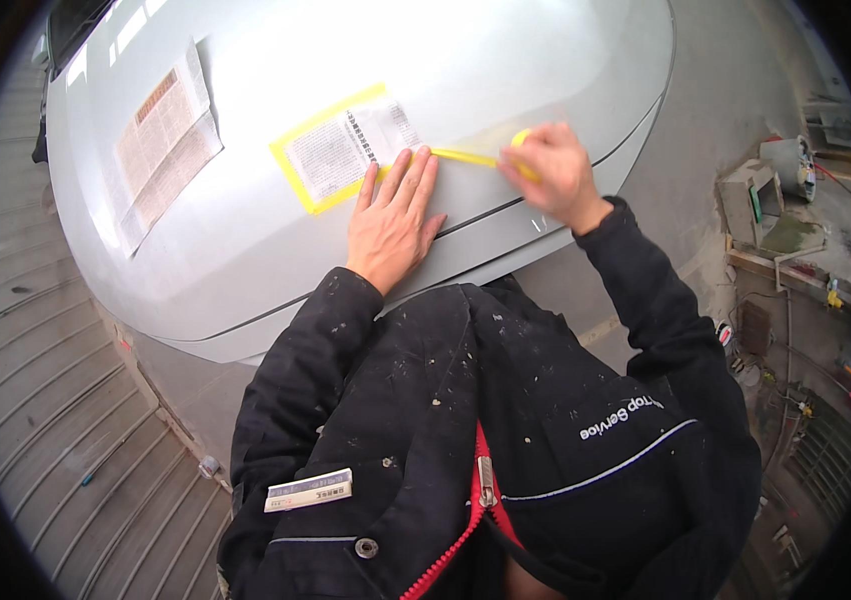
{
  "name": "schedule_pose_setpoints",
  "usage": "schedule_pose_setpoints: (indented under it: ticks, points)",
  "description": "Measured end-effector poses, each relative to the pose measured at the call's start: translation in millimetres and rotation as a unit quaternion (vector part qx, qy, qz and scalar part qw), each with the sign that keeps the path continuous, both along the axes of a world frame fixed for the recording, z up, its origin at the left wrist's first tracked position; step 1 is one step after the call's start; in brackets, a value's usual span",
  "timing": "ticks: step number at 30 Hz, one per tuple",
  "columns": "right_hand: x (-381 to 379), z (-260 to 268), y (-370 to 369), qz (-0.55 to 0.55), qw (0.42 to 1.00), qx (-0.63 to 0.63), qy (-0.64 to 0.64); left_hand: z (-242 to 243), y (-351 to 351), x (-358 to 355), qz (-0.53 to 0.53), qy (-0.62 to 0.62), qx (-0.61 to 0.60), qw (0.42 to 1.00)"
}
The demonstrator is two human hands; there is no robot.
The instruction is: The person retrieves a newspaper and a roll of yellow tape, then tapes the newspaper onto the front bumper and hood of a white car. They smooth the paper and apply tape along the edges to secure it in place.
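A printed newspaper piece (328, 146) lies on the silver car hood (470, 67), with yellow masking tape (294, 180) along its left, far and near edges. My left hand (391, 217) rests flat, palm down, its fingertips at the paper's near right corner and on the tape there. From those fingertips a yellow strip (466, 157) stretches right to the tape roll (521, 137). My right hand (553, 172) grips that roll just above the hood and looks blurred. Part of the roll is hidden behind its fingers.
A larger folded newspaper sheet (166, 150) lies farther left on the hood. The hood's front seam (470, 221) runs close to my body. On the right stand a concrete block (752, 199), a white bucket (789, 169) and cluttered items. Ribbed flooring (57, 405) stretches along the left.
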State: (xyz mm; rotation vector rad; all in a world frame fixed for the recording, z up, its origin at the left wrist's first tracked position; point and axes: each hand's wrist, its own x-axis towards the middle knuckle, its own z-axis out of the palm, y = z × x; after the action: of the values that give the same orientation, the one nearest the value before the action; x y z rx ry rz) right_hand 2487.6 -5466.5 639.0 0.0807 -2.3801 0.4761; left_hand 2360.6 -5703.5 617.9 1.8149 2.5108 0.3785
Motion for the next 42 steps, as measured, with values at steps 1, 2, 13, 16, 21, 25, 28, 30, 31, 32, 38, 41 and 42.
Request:
schedule_pose_setpoints:
  ticks: [1,2,13,16,21,25,28,30,31,32,38,41,42]
  points:
    - [18,3,-19,0.024,0.999,-0.027,-0.011,-3,1,3,0.008,-0.009,-0.004,1.000]
    - [34,5,-37,0.057,0.996,-0.049,0.054,-6,1,2,0.017,-0.003,0.023,1.000]
    - [49,7,-73,0.057,0.879,-0.473,-0.021,-9,-94,11,0.219,0.024,0.102,0.970]
    - [33,24,-80,0.127,0.832,-0.539,0.010,9,-79,21,0.323,-0.505,0.277,0.751]
    - [26,34,-87,0.180,0.816,-0.549,0.015,49,-45,26,0.205,-0.885,0.190,0.372]
    - [30,25,-84,0.150,0.815,-0.560,0.008,54,-25,28,0.236,-0.833,0.221,0.449]
    - [33,16,-83,0.108,0.824,-0.556,-0.011,46,-16,26,0.285,-0.783,0.239,0.498]
    - [33,10,-82,0.082,0.819,-0.567,-0.030,39,-11,22,0.313,-0.759,0.248,0.514]
    - [32,7,-81,0.069,0.810,-0.581,-0.040,35,-8,20,0.328,-0.749,0.253,0.517]
    - [32,3,-81,0.059,0.801,-0.594,-0.043,32,-5,17,0.317,-0.744,0.274,0.521]
    - [34,-16,-78,0.057,0.742,-0.666,-0.049,21,22,-31,0.349,-0.475,0.255,0.766]
    - [34,-22,-77,0.095,0.774,-0.623,-0.057,18,40,-70,0.276,-0.329,0.239,0.871]
    - [33,-23,-76,0.096,0.763,-0.635,-0.069,16,47,-79,0.279,-0.319,0.242,0.873]
